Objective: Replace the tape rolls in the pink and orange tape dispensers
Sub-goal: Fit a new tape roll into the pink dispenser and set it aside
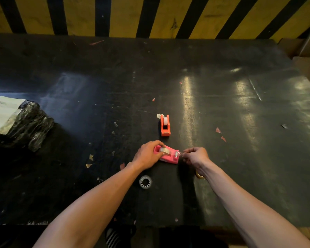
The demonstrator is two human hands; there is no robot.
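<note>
Pink tape dispenser: sitting on the black table near the front edge, clear tape roll seated in it. Left hand is closing over the dispenser's rear and roll, steadying. Right hand is pinching the tape end at the cutter. Orange tape dispenser: standing just beyond, white roll fitted, apparently done. Empty core lying near; threading appears to be the last step
</note>
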